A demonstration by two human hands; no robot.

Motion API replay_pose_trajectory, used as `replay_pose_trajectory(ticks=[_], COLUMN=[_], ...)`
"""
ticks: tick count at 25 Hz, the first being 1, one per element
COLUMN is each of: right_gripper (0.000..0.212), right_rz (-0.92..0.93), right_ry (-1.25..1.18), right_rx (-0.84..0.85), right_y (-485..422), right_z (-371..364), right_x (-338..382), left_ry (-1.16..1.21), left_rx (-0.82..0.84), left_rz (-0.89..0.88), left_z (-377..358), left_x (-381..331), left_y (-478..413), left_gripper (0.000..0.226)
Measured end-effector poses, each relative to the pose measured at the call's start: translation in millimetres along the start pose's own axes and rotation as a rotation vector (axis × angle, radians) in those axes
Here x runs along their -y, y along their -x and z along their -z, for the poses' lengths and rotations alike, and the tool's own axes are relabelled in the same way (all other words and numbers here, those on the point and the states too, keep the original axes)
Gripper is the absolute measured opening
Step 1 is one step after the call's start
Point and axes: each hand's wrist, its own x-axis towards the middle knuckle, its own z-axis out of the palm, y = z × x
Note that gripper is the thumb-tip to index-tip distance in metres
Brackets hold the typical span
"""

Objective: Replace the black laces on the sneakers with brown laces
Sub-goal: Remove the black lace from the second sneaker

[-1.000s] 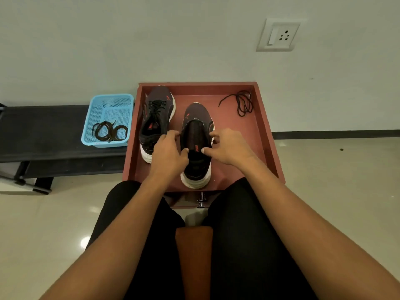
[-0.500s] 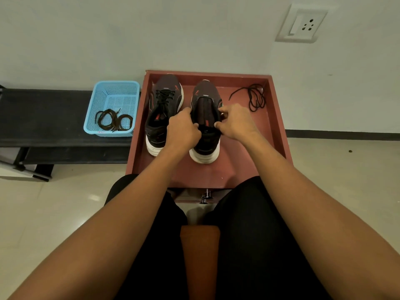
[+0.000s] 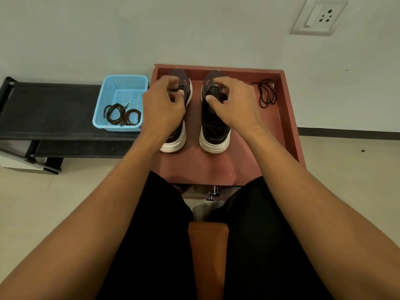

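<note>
Two sneakers sit side by side in a red tray against the wall, toes pointing away from the seated person. Left of the tray a blue basket rests on a black bench, and the brown laces lie coiled in its near end. A loose black lace lies bunched in the tray's far right corner, apart from the shoes. High on the wall to the right is a socket.

Both forearms reach across the black-clad knees and cover much of the shoes. The left hand is over the left sneaker, fingers curled narrow and pinching at the black lacing near the toe end. The right hand lies on the right sneaker, fingers bent over the tongue area, thumb tucked close; whether it grips anything I cannot tell. Each shoe is dark with a thick white sole and a small red mark near the toe.
</note>
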Motion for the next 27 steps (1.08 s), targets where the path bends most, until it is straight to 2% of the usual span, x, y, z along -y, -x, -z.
replay_pose_trajectory(ticks=[4,6,11,13,20,25,27], right_gripper=[0.058,0.059,0.041,0.040,0.040,0.056,0.055], right_rz=[0.059,0.043,0.041,0.020,0.058,0.041,0.027], right_ry=[-0.127,-0.091,0.168,0.175,0.137,0.089,0.070], right_rx=[0.104,0.153,0.248,0.264,0.346,0.393,0.357], right_y=[-4.6,-8.5,-14.9,-14.3,32.8,83.1,91.7], right_z=[-34.5,-48.0,-76.9,-82.0,-59.6,-34.7,-34.4], right_x=[40.4,51.4,64.6,66.4,54.0,39.8,35.9], left_ry=[-0.102,-0.158,-0.192,-0.223,-0.185,-0.216,-0.238], left_rx=[-0.063,-0.006,0.165,0.200,0.327,0.404,0.397], left_rz=[0.085,0.117,0.138,0.144,0.175,0.232,0.225], left_z=[30.6,31.4,17.2,15.9,30.8,37.0,36.5], left_x=[33.7,46.7,59.9,60.3,54.2,37.0,28.4], left_y=[-5.9,-5.4,-8.5,-10.3,41.4,83.7,91.8], left_gripper=[0.036,0.038,0.038,0.042,0.041,0.036,0.036])
